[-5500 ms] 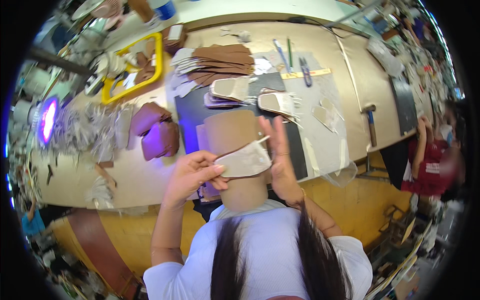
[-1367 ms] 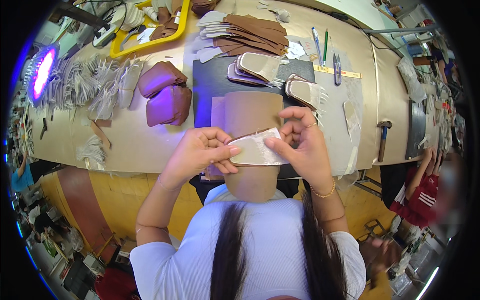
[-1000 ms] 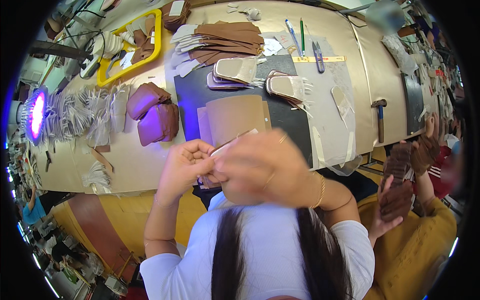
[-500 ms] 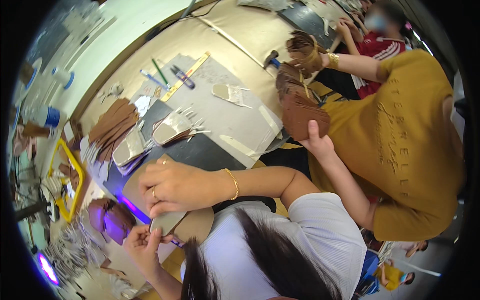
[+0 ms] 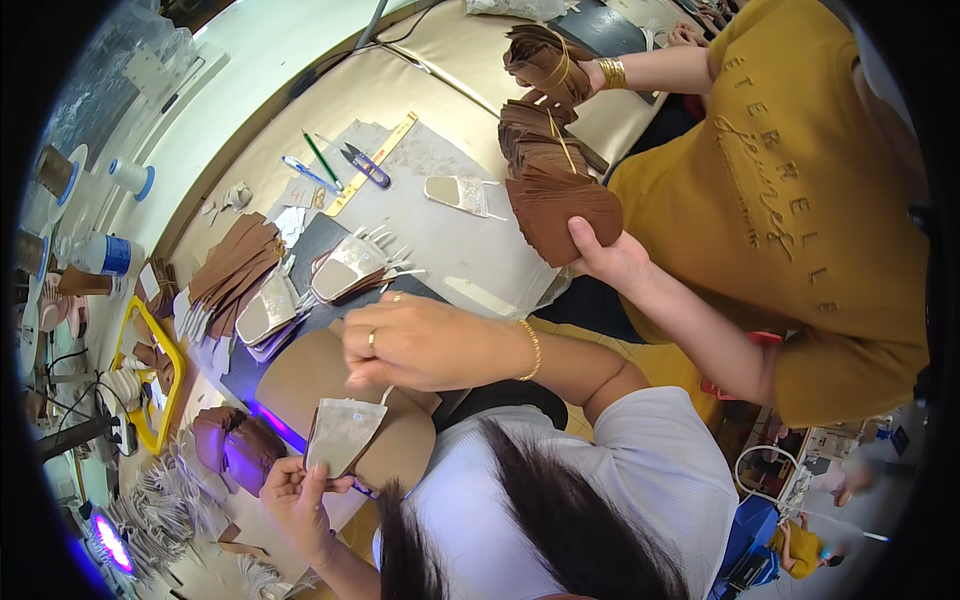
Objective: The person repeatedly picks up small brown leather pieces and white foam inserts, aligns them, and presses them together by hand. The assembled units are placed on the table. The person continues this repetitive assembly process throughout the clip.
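My left hand (image 5: pixel 300 500) pinches the lower edge of a flat, pale grey-beige tapered piece (image 5: pixel 345 432), which has a short thin tail at its upper corner. Behind it lies a large rounded tan board (image 5: pixel 300 370) close to my body. Over this board hovers my right hand (image 5: pixel 425 345), its fingers curled, apart from the piece; whatever may be in them is hidden. Two stacks of similar pale pieces, a left stack (image 5: pixel 268 308) and a right stack (image 5: pixel 350 268), lie beyond the board with loose strips sticking out.
A co-worker in a mustard shirt (image 5: pixel 770 200) at the right holds banded brown bundles (image 5: pixel 560 205). Thread snips (image 5: pixel 367 166), a yellow ruler (image 5: pixel 372 165) and a single pale piece (image 5: pixel 462 192) lie on grey sheet. Left are brown strips (image 5: pixel 235 262), a yellow frame (image 5: pixel 150 430) and a purple-lit lamp (image 5: pixel 110 543).
My right hand has lifted off the pale piece and moved up and right. The piece now shows fully in my left hand. The co-worker has moved leftward with the brown bundles.
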Demonstrator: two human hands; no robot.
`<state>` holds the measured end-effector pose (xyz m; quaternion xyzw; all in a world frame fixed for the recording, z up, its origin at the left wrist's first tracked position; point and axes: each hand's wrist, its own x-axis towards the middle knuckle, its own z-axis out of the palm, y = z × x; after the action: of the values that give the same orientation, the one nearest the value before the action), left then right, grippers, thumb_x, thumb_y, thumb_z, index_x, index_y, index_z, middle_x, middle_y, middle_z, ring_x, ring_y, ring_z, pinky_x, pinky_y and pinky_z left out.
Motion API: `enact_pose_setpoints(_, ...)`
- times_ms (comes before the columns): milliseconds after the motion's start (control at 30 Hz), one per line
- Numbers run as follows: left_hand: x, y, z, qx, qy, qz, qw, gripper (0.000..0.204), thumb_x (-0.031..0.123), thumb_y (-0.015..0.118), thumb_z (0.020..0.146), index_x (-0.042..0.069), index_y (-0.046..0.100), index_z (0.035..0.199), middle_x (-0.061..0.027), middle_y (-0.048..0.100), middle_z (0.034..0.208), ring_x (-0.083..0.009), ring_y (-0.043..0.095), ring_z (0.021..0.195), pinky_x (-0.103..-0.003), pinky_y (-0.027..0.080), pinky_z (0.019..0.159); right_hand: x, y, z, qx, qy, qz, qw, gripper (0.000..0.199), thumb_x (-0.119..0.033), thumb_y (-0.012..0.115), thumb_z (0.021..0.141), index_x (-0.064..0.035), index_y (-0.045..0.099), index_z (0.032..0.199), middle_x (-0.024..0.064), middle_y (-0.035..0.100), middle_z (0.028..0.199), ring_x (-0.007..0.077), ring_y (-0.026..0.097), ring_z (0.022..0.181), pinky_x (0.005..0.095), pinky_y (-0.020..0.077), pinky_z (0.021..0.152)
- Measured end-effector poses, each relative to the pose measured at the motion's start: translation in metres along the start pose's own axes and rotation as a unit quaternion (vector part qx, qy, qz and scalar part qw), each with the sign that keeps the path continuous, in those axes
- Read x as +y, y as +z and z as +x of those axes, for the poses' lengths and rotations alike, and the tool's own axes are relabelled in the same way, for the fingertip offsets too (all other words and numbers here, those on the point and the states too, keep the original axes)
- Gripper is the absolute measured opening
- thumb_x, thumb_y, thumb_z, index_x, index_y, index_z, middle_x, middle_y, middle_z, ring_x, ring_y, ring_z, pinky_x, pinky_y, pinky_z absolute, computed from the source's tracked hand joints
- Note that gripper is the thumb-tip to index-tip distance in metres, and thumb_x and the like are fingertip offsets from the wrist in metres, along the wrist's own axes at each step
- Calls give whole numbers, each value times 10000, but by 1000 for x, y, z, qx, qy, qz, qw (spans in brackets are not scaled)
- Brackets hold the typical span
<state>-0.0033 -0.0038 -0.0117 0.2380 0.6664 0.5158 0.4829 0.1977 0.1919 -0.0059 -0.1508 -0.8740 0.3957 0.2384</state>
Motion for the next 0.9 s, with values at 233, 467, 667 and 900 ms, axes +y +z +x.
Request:
enact_pose_setpoints(233, 2, 3, 0, -22, -23, -29, 999, 153, 63, 644, 849, -47, 543, 884, -134, 645, 734, -188, 646, 527, -258, 537, 477, 0, -16, -22, -77, 50, -76, 993, 188, -264, 630, 833, -100, 567, 901, 31, 541, 839, 204, 566, 827, 351, 406, 746)
enact_pose_setpoints(467, -1, 2, -2, -43, -40, -65, 996, 113, 28, 626, 847, -35, 535, 869, -138, 652, 709, -199, 642, 496, -264, 539, 467, -3, -3, -14, -31, 41, -86, 995, 164, -205, 658, 800, -108, 598, 918, 26, 555, 861, 205, 569, 856, 370, 422, 754)
enact_pose_setpoints(667, -6, 3, 1, -22, -82, -103, 991, 93, -6, 616, 833, -52, 541, 864, -166, 648, 703, -240, 653, 519, -310, 559, 480, -25, 18, 9, 78, -63, -25, 995, 139, -204, 650, 791, -85, 610, 850, 45, 574, 893, 223, 565, 881, 361, 430, 798)
enact_pose_setpoints(900, -17, 5, 8, 22, 32, -18, 999, 151, 123, 621, 865, -16, 573, 831, -93, 619, 758, -120, 592, 669, -227, 480, 594, -46, 81, 21, 22, -251, 21, 968, 374, -262, 676, 731, 12, 592, 971, 121, 592, 1055, 285, 528, 1105, 439, 400, 989)
